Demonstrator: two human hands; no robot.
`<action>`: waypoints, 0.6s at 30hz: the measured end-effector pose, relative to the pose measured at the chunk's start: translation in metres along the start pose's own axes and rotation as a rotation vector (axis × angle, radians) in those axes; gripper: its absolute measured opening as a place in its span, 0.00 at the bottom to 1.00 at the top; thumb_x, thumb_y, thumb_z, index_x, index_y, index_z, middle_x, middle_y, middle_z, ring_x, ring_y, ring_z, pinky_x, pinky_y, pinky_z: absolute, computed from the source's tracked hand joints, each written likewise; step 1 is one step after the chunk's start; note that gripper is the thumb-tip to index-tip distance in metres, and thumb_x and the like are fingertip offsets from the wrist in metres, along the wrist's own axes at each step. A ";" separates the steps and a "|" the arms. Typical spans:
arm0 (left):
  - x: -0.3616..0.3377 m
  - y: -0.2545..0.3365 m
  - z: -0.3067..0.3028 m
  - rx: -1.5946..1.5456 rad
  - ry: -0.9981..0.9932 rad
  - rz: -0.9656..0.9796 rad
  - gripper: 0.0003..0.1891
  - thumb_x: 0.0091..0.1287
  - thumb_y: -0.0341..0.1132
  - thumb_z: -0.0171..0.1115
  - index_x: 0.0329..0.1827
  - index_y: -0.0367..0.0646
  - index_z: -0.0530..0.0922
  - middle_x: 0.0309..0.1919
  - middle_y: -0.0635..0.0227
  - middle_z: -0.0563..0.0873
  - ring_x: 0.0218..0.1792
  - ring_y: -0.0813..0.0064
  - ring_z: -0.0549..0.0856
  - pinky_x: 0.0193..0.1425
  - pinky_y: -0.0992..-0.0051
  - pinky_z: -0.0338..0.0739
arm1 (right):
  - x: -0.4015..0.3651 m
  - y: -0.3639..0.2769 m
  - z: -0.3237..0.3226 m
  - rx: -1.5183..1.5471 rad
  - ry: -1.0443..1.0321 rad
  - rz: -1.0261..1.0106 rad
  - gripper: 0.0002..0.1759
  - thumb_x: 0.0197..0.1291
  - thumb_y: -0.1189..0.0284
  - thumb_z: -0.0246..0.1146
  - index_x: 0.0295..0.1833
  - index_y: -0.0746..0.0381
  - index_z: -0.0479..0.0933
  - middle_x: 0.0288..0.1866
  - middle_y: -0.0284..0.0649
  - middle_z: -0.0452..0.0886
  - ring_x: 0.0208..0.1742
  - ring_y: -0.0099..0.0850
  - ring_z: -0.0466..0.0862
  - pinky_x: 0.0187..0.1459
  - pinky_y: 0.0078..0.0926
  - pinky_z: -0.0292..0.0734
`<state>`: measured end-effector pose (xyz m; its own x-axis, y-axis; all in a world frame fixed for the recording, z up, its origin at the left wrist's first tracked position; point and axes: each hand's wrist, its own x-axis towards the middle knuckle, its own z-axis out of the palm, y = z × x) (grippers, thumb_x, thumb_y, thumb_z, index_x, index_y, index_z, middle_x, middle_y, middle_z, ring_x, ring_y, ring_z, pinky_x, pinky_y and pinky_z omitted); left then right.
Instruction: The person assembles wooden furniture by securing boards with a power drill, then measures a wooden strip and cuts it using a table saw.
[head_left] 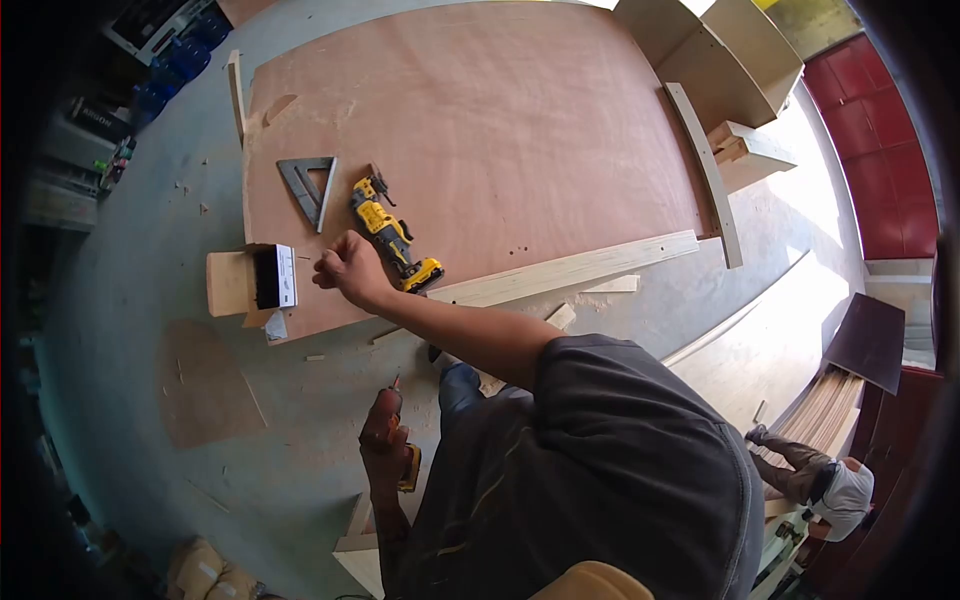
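My left hand (382,447) is wrapped round the grip of a cordless drill (385,415), held low beside the board with its bit pointing up. Over the edge of the large plywood board (480,130), my right hand (352,270) is closed, fingertips pressed together; whatever they may hold is too small to make out. Just left of it stands an open cardboard box (232,282) with dark contents. A yellow and black oscillating multi-tool (385,228) lies on the board close to my right hand. Beyond it rests a grey speed square (308,190).
A wooden strip (570,270) runs along the board's near edge, another strip (705,170) at its right end. Plywood cabinet parts (715,55) stand at the far right. Offcuts and sawdust litter the floor (300,400). A co-worker (835,490) bends near stacked sheets at lower right.
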<state>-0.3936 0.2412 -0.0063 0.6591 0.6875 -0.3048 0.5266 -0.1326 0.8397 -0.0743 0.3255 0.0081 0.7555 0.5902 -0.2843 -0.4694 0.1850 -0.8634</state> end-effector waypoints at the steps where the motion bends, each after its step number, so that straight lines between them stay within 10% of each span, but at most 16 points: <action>1: 0.010 0.015 0.004 0.014 -0.018 0.009 0.21 0.66 0.37 0.75 0.55 0.30 0.85 0.43 0.55 0.92 0.44 0.65 0.92 0.52 0.65 0.85 | -0.023 -0.015 -0.037 0.118 0.009 0.077 0.08 0.76 0.76 0.62 0.50 0.71 0.73 0.34 0.44 0.85 0.34 0.31 0.92 0.37 0.31 0.91; 8: 0.054 0.120 0.098 0.041 -0.407 0.153 0.12 0.69 0.36 0.74 0.47 0.39 0.83 0.33 0.73 0.87 0.34 0.78 0.88 0.41 0.70 0.83 | -0.162 -0.032 -0.284 0.246 0.249 0.379 0.13 0.76 0.78 0.64 0.61 0.70 0.75 0.46 0.44 0.87 0.49 0.34 0.91 0.55 0.33 0.92; 18: 0.066 0.185 0.220 0.246 -0.737 0.269 0.27 0.69 0.46 0.75 0.64 0.37 0.84 0.54 0.51 0.92 0.58 0.59 0.92 0.60 0.64 0.86 | -0.210 -0.044 -0.386 0.801 0.280 0.295 0.08 0.79 0.73 0.63 0.56 0.66 0.80 0.49 0.42 0.90 0.48 0.32 0.92 0.56 0.30 0.91</action>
<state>-0.1346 0.1051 0.0301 0.9179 -0.0236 -0.3961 0.3469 -0.4371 0.8298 -0.0362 -0.1104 -0.0554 0.5885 0.5070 -0.6298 -0.7609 0.6107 -0.2193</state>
